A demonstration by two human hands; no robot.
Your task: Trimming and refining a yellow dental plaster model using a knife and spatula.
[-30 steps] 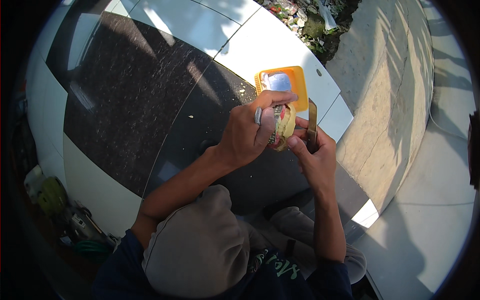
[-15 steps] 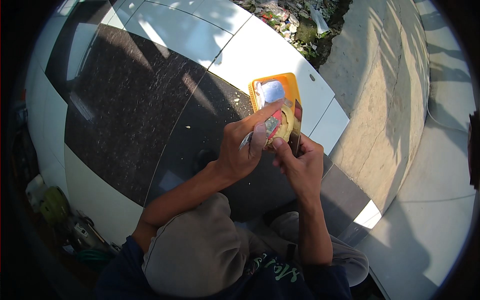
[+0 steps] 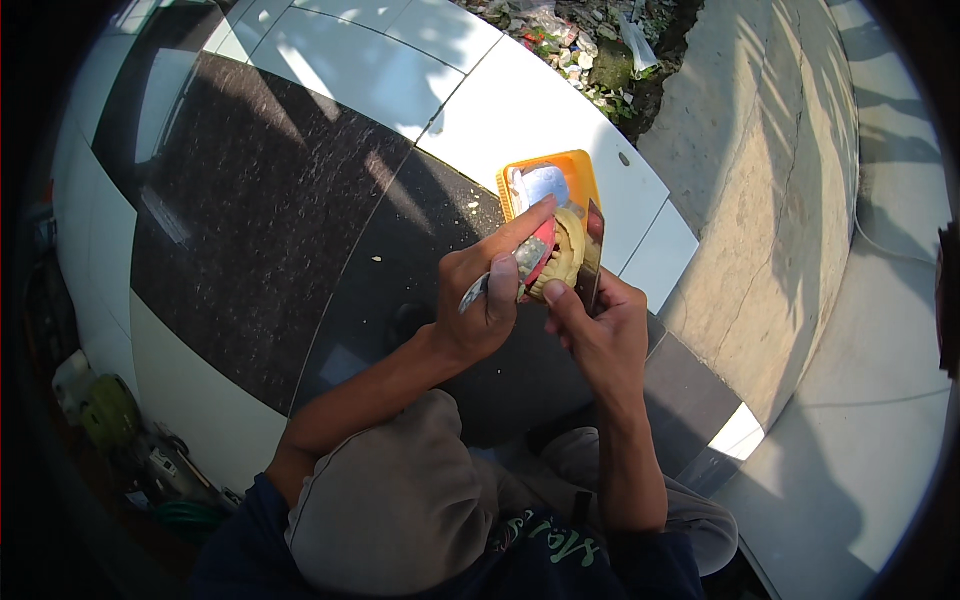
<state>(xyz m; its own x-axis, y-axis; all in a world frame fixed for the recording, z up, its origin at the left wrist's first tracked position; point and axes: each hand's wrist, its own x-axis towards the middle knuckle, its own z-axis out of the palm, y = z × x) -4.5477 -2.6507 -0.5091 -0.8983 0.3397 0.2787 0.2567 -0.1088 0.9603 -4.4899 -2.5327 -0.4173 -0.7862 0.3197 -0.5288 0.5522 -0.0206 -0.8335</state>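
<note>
My left hand (image 3: pixel 488 302) grips a small silvery packet with a red end (image 3: pixel 533 256), its forefinger stretched along it. My right hand (image 3: pixel 598 330) pinches a dark flat blade (image 3: pixel 592 258), held upright. A lumpy yellowish mass (image 3: pixel 566 254) sits between the packet and the blade, touching both. Just beyond the hands an orange tray (image 3: pixel 583 170) lies on the tiles, holding a white and pale blue thing (image 3: pixel 541 184). What the packet holds is hidden.
I sit on a floor of dark speckled tiles (image 3: pixel 260 200) bordered by white tiles (image 3: pixel 520 110). A concrete strip (image 3: pixel 760 200) runs on the right, with rubbish (image 3: pixel 590 50) beyond. Bottles and a hose (image 3: pixel 120 430) lie at lower left. My grey-clad knee (image 3: pixel 400 500) is below the hands.
Both hands rose a little toward the orange tray. My left fingers went from curling over the yellowish mass to lying stretched along the packet. The blade stays upright in my right hand.
</note>
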